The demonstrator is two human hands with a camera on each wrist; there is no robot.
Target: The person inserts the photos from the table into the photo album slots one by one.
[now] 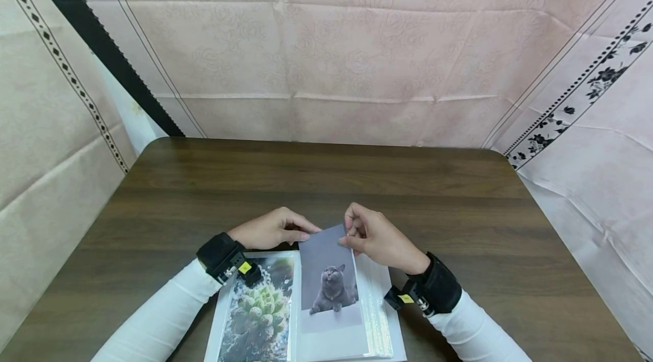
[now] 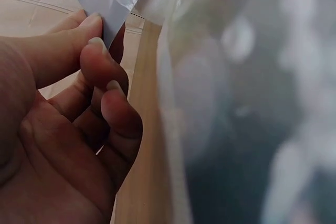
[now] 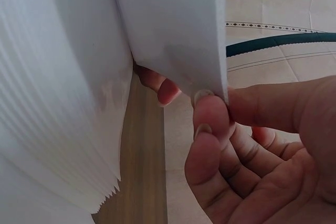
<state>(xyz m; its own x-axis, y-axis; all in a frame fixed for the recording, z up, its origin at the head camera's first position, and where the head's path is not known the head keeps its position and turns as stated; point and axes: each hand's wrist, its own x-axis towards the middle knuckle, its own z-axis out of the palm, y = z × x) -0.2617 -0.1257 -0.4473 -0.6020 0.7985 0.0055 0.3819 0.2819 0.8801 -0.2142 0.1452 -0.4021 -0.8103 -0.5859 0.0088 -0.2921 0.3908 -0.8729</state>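
A photo album (image 1: 397,331) lies spread at the table's near edge in the head view. A photo of a grey cat (image 1: 331,254) is at its right-hand page, with its upper end raised above the page. My left hand (image 1: 278,229) pinches the photo's top left corner between thumb and fingers, and the left wrist view shows the grey corner (image 2: 111,22) with clear plastic beside it. At the top right corner, my right hand (image 1: 382,238) pinches the edge. The right wrist view shows the photo's white back (image 3: 176,30) and the fanned album pages (image 3: 58,103).
A photo of a green succulent (image 1: 262,308) fills the left-hand page. Clear sleeves (image 1: 377,322) with shiny edges stack at the right. The brown wooden table (image 1: 326,175) reaches back to hanging pale patterned cloth (image 1: 326,56). Black bands with small cameras circle both wrists.
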